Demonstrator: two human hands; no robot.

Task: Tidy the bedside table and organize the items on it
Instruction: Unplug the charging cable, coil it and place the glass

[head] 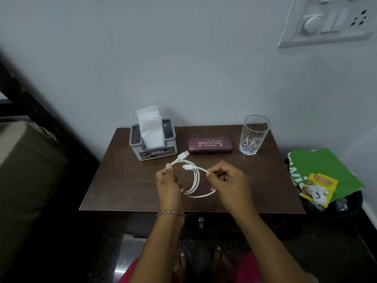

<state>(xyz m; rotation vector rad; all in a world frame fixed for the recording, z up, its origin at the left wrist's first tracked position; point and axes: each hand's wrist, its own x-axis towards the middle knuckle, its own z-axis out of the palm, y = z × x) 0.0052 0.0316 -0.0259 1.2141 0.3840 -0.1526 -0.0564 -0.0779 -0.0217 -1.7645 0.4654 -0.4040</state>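
A white USB cable (195,180) is coiled in loops above the dark wooden bedside table (130,184). My left hand (169,183) grips the left side of the coil, with the USB plug sticking out above it. My right hand (225,180) pinches the cable's other strand at the right. At the back of the table stand a grey tissue holder (153,142) with white tissues, a purple spectacle case (210,145) and an empty clear glass (254,134).
A black waste bin (334,209) right of the table holds a green bag, a yellow packet and white scraps. A bed frame and mattress (26,170) lie at the left. A switchboard (330,19) is on the wall. My bare feet stand below the table's drawer.
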